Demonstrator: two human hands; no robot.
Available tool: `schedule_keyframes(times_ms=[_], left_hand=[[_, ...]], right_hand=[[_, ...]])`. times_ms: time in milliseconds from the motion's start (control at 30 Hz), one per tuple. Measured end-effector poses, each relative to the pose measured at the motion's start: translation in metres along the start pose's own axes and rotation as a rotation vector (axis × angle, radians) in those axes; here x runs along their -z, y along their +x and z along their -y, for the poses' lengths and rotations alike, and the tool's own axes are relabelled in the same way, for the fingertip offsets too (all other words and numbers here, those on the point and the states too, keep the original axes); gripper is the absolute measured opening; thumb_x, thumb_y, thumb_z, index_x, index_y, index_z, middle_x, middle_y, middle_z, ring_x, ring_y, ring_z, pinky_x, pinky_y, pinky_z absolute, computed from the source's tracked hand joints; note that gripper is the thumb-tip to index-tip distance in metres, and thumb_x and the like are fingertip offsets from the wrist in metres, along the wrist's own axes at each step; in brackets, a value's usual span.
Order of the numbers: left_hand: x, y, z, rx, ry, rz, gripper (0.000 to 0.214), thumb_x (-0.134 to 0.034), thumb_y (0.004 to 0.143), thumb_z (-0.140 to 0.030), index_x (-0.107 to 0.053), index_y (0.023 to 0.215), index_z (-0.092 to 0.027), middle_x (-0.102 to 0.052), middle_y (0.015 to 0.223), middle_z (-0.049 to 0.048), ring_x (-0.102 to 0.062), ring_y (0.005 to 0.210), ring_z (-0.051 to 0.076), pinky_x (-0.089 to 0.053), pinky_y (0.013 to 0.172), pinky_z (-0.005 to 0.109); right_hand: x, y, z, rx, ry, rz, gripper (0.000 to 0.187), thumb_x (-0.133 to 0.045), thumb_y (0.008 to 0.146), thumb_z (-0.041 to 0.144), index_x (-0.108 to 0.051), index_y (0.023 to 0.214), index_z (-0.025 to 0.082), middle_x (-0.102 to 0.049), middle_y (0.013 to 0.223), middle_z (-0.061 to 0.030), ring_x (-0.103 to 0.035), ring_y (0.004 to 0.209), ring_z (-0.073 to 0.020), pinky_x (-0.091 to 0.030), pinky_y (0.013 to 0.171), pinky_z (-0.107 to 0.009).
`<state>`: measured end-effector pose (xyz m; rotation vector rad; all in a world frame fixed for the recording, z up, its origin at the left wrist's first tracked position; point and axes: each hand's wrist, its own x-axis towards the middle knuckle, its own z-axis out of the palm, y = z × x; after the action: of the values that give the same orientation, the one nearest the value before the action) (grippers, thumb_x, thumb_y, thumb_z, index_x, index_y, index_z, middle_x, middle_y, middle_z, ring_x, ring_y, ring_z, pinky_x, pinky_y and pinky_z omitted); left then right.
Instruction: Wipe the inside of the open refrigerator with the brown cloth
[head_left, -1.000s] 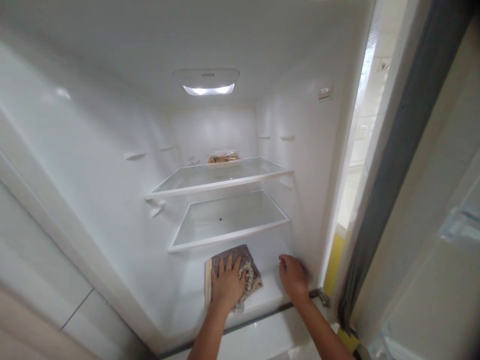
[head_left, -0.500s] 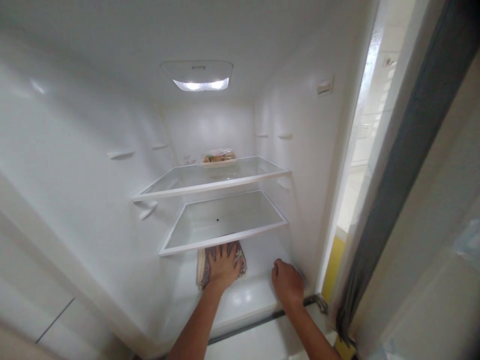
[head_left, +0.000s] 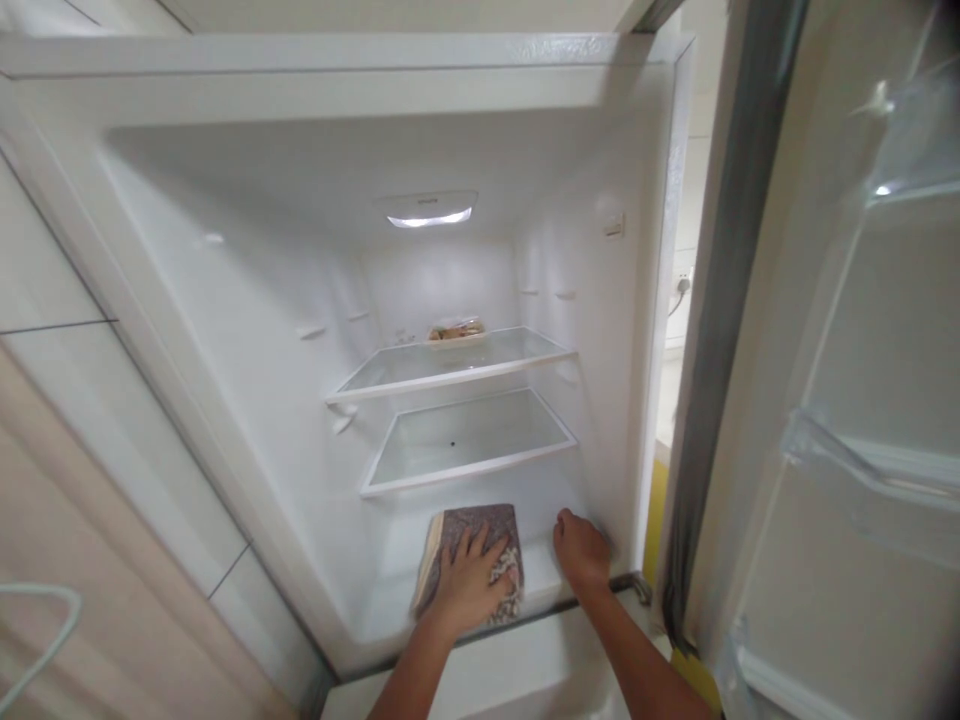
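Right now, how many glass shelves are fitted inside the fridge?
2. The upper shelf, with a food tray at its back; the lower shelf directly beneath it, above the floor where the left hand presses a cloth. None looks hidden.

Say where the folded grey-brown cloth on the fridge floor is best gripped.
Probably the frayed near right corner, reached from the open front: the folded grey-brown cloth lies flat, the left hand covers its near half, and the lower glass shelf crowds its far edge.

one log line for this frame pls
left hand: flat on cloth | right hand: resting on fridge floor | upper shelf: food tray at back | door: open
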<state>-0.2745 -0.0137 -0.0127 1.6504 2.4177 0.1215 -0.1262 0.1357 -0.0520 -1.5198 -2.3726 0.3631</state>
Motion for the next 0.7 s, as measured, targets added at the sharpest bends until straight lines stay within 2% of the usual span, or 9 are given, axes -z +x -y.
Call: schedule_keyframes(times_ms=[67,133,200,267,367,533,700], left_hand=[[-0.001,-0.023,0.013,0.056,0.012,-0.043,0.059,-0.033,0.093,-0.057,-0.040,0.149,-0.041,-0.033,0.165,0.0007,-0.024,0.153,0.035,-0.016,0.122,0.066],[-0.003,-0.042,0.031,0.168,0.051,-0.118,0.056,-0.030,0.095,-0.055,-0.044,0.147,-0.041,-0.038,0.162,-0.0010,-0.027,0.152,0.034,-0.018,0.122,0.065],[-0.006,-0.053,0.047,0.269,0.108,-0.193,0.055,-0.032,0.095,-0.053,-0.047,0.146,-0.039,-0.041,0.161,0.0002,-0.030,0.151,0.034,-0.021,0.122,0.062],[-0.008,-0.055,0.059,0.312,0.147,-0.238,0.055,-0.036,0.094,-0.052,-0.048,0.146,-0.037,-0.042,0.160,0.0018,-0.031,0.151,0.034,-0.023,0.122,0.060],[-0.006,-0.045,0.063,0.331,0.139,-0.210,0.056,-0.038,0.093,-0.054,-0.047,0.146,-0.038,-0.040,0.161,0.0036,-0.031,0.150,0.038,-0.023,0.120,0.065],[0.000,-0.010,0.065,0.353,0.111,-0.151,0.059,-0.038,0.092,-0.057,-0.044,0.148,-0.037,-0.033,0.164,0.0065,-0.028,0.151,0.041,-0.023,0.117,0.069],[-0.003,0.032,0.085,0.351,0.143,-0.196,0.061,-0.038,0.093,-0.057,-0.042,0.149,-0.035,-0.034,0.164,0.0079,-0.029,0.150,0.042,-0.026,0.116,0.069]], right_hand=[[0.000,0.000,0.000,0.001,-0.003,0.005,0.031,-0.036,0.101,0.024,-0.067,0.106,0.017,-0.076,0.101,-0.0124,-0.073,0.093,-0.0210,-0.047,0.073,-0.030],[-0.001,0.000,0.000,0.001,-0.008,0.002,0.031,-0.036,0.101,0.024,-0.067,0.105,0.018,-0.076,0.101,-0.0120,-0.073,0.092,-0.0208,-0.047,0.072,-0.030],[-0.002,0.000,-0.001,0.002,-0.008,-0.004,0.032,-0.036,0.101,0.024,-0.067,0.105,0.019,-0.076,0.102,-0.0115,-0.073,0.092,-0.0208,-0.047,0.072,-0.030],[-0.003,0.000,-0.002,0.008,-0.001,-0.009,0.032,-0.036,0.101,0.024,-0.067,0.105,0.020,-0.076,0.102,-0.0113,-0.073,0.093,-0.0209,-0.048,0.073,-0.030],[-0.006,-0.001,-0.004,0.016,0.015,-0.011,0.034,-0.035,0.101,0.024,-0.068,0.108,0.019,-0.075,0.103,-0.0112,-0.073,0.095,-0.0211,-0.048,0.075,-0.030],[-0.012,0.000,-0.006,0.017,0.030,-0.012,0.037,-0.032,0.100,0.023,-0.066,0.115,0.020,-0.075,0.104,-0.0113,-0.071,0.097,-0.0228,-0.049,0.079,-0.033],[-0.019,0.004,-0.008,0.035,0.040,-0.005,0.039,-0.033,0.099,0.023,-0.067,0.117,0.020,-0.075,0.108,-0.0116,-0.071,0.100,-0.0242,-0.050,0.084,-0.035]])
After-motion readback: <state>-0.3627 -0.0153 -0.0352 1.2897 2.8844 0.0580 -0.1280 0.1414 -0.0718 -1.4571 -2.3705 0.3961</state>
